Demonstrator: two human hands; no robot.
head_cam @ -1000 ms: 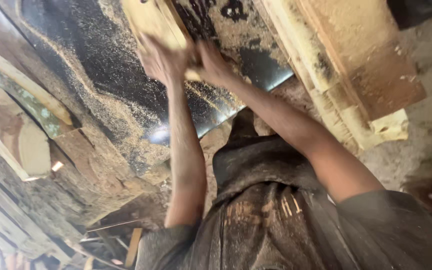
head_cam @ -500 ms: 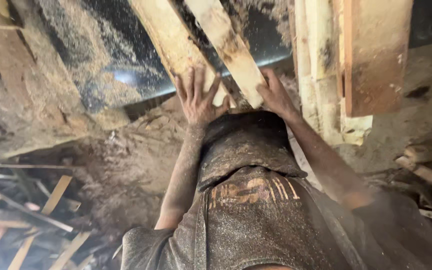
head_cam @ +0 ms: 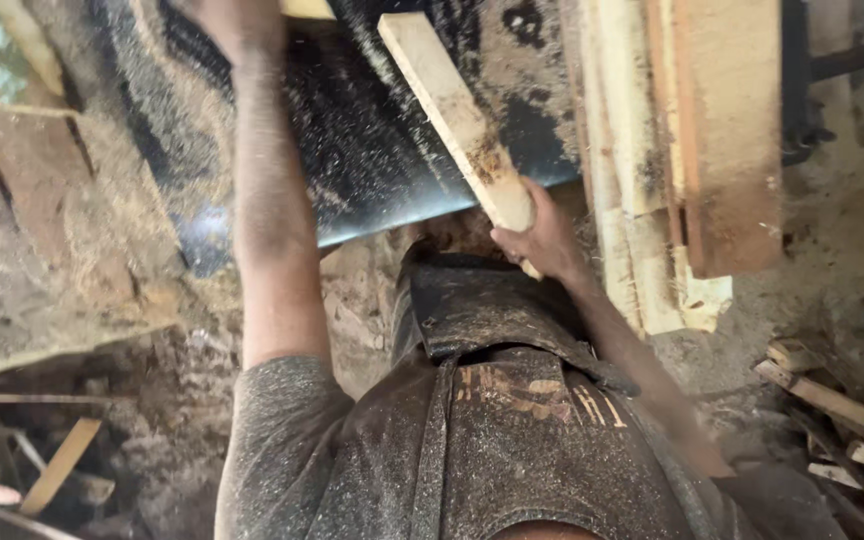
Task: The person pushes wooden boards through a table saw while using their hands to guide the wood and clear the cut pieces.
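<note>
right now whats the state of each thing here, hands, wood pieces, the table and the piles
right hand: closed around the near end of a wood strip
wood strip: held, angled up and away over the table
left hand: stretched far forward, blurred; grip cannot be told
pale wood piece: at the top edge by the left hand, mostly cut off
dark table: dusted with sawdust
stacked boards: lying flat at the right
offcuts: scattered on the floor

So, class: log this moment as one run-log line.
right hand: grips wooden slat | left hand: reaching up, blurred | black table: sawdust-covered
</note>
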